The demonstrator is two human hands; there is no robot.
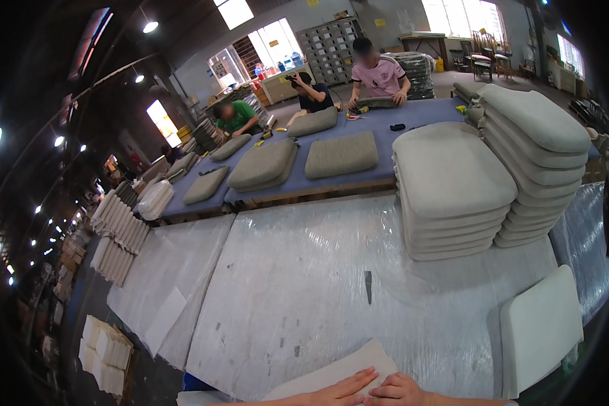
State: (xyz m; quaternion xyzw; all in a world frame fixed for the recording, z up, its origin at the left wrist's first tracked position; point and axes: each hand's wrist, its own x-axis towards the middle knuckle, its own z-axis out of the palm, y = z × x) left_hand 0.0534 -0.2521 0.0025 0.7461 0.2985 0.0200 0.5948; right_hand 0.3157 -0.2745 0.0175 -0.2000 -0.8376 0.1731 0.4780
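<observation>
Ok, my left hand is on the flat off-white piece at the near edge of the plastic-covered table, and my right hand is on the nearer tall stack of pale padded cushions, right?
Not the right hand: the head view shows it at the flat off-white piece, close beside the left hand, away from the nearer tall stack of pale padded cushions.

Open run: plastic-wrapped tabletop point(291, 291), from just ahead of left hand point(348, 387) and right hand point(399, 391) to the blue table point(264, 193). Far right blocked by near cushion stack point(450, 183) and taller stack point(541, 155) close behind it. Pale cushion point(541, 331) occupies right edge; bare strip between it and near stack. Left: thin white sheet point(166, 319) lies low, passable above. Beyond: grey-green cushions point(342, 154) interrupt the blue surface, lanes between.
</observation>
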